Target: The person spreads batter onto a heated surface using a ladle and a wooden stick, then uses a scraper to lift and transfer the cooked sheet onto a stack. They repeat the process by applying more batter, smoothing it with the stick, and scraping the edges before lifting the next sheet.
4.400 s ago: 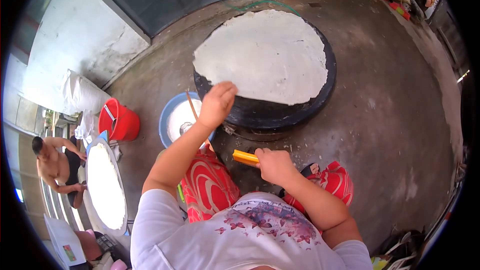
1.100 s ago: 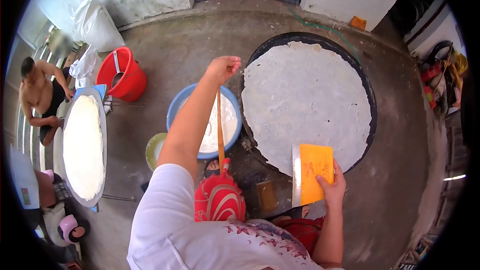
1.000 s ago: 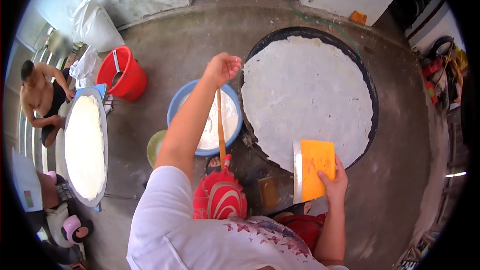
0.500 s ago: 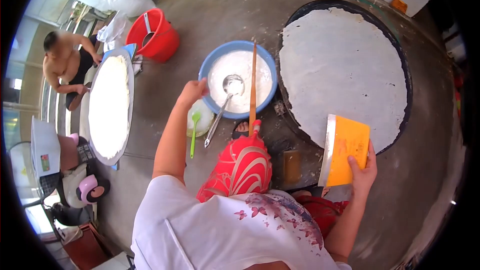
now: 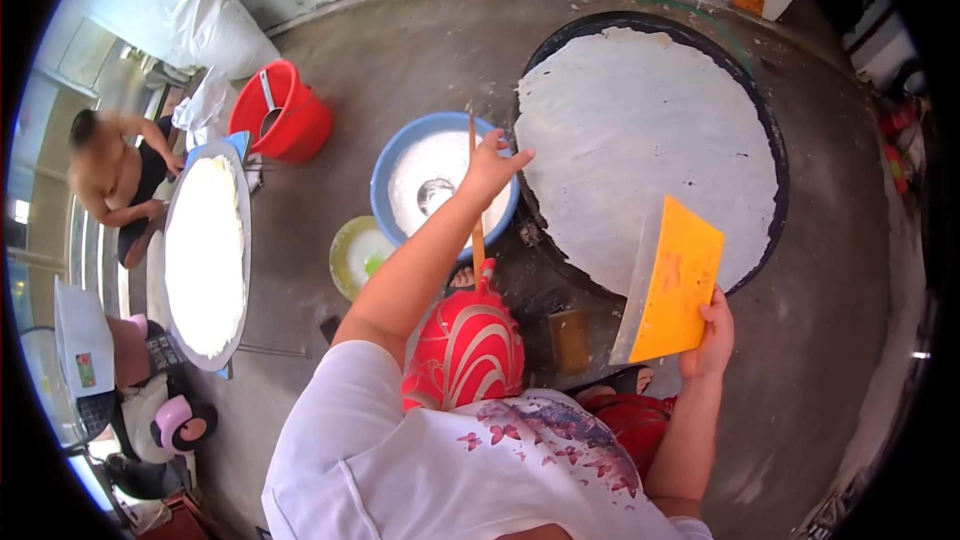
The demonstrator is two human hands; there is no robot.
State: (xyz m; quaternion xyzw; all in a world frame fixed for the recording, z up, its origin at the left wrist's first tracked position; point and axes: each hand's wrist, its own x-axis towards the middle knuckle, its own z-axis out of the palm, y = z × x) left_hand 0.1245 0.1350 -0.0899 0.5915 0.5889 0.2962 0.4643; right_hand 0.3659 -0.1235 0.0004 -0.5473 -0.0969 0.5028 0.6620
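Note:
My right hand (image 5: pixel 712 336) grips a wide yellow scraper (image 5: pixel 682 285) with a pale straight edge, held over the lower edge of a large round griddle (image 5: pixel 776 205). A thin pale flatbread (image 5: pixel 650 150) covers most of the griddle. My left hand (image 5: pixel 492 164) is open, fingers apart, above the right side of a blue basin (image 5: pixel 383 185), near the flatbread's left edge. White batter (image 5: pixel 420 155) fills the basin, with a metal ladle (image 5: pixel 436 193) in it, its handle hidden by my left arm. A wooden stick (image 5: pixel 472 130) lies across the basin, partly behind my hand.
A yellowish-green bowl (image 5: pixel 340 258) of white liquid sits beside the basin. Farther left are a red bucket (image 5: pixel 308 125), a white sack (image 5: pixel 225 30) and a round board (image 5: pixel 243 285) bearing pale sheets, with another person (image 5: pixel 110 165) behind it. A scooter (image 5: pixel 150 390) stands lower left.
My left hand has moved right, from the basin's left rim across to its right side, and its fingers have spread. The scraper stays in my right hand. The whole view has shifted slightly.

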